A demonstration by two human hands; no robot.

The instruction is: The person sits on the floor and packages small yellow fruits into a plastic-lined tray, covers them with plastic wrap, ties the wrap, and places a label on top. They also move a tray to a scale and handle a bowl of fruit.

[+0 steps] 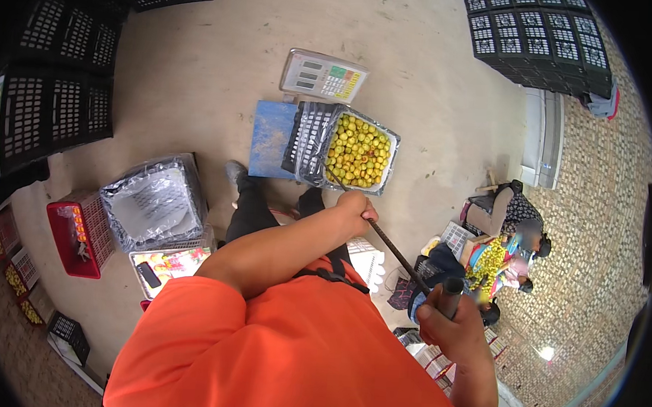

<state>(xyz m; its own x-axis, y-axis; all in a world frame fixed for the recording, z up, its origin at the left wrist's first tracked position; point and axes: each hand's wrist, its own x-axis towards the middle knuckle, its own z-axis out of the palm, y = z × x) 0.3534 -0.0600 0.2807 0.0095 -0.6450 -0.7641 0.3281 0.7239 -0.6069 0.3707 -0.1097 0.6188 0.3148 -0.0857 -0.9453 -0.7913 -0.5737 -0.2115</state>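
A long metal rod (393,247) runs slantwise in front of me, its far end at the near left corner of a fruit crate. My left hand (355,204) is closed around the rod partway along. Nearer my body, my right hand (446,321) grips the rod's tubular handle (451,292). The black plastic crate (312,141) is wrapped in clear film and holds small yellow-green fruit (360,152) in a white liner. It stands on the blue platform (271,138) of a digital scale, with the keypad display (325,76) beyond it.
Left of my legs are a film-lined crate (155,204), a red crate (77,238) and a phone (148,275) on a printed box. Black crates (58,103) stack at far left and upper right (537,43). People (517,232) sit around a fruit pile (485,266) at right.
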